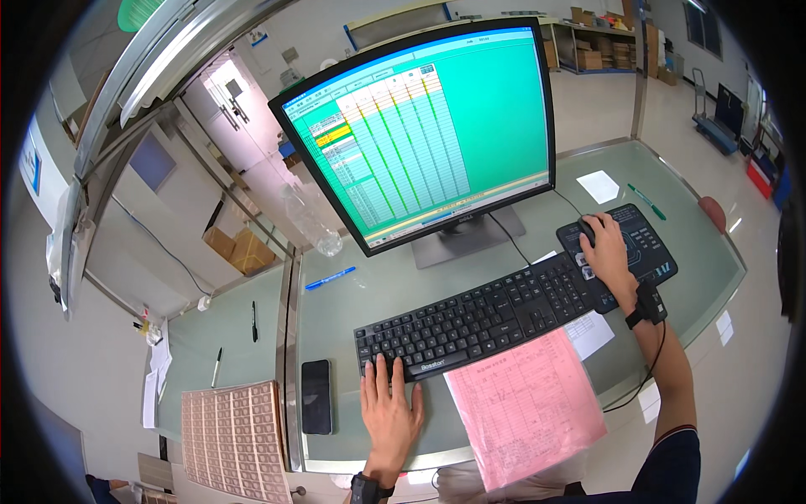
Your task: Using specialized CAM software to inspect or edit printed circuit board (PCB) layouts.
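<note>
Directions taken from the middle of the keyboard, items listed largest first. Desk [705, 277], pale green top, metal-edged, beneath all items below. Monitor [495, 109], black-framed, at 12 o'clock, lit with a green screen and table. Keyboard [478, 315], black, lying aslant on the desk between the two hands. Pink sheet [525, 412], at 5 o'clock, just below the keyboard. Mouse pad [646, 244], black, patterned, at 2 o'clock. Left hand [390, 412], at 7 o'clock: fingers extended, slightly spread, tips on keys at the keyboard's left end, grasping nothing. Right hand [609, 256], at 2 o'clock: curved over and gripping the mouse [587, 228], black, on the pad. Phone [316, 396], dark-screened, at 8 o'clock, flat. Blue pen [330, 279], between 9 and 10 o'clock. Green pen [646, 202], at 2 o'clock, beyond the pad.
</note>
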Available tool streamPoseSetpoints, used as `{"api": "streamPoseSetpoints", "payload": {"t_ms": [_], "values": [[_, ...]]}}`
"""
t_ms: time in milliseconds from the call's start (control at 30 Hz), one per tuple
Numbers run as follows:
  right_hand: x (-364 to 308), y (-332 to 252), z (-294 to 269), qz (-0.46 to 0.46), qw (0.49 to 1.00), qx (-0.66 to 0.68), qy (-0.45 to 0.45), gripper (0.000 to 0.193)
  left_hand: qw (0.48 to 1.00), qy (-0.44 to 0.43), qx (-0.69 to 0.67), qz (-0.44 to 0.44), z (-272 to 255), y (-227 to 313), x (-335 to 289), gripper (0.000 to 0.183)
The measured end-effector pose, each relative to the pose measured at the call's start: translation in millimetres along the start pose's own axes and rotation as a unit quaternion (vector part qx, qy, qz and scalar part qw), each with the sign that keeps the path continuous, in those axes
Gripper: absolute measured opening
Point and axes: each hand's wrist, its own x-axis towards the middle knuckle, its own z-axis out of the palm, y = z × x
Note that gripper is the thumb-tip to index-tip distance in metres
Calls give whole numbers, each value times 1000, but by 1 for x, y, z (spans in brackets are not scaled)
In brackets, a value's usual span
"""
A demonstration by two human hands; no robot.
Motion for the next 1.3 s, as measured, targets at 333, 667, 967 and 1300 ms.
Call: {"api": "streamPoseSetpoints", "payload": {"t_ms": [333,667,967,1300], "values": [[11,9,8,-2,1000,-11,1,38,997,-78,10,20,-4,10,20,55],[2,1,6,12,1000,3,-13,39,999,-10,14,-35,2,14,28,53],[4,0,3,20,1000,6,-13,38,998,-25,-17,-53,6,16,21,55],[6,0,5,17,1000,3,-15,38,997,-36,-32,-60,6,16,23,52]]}}
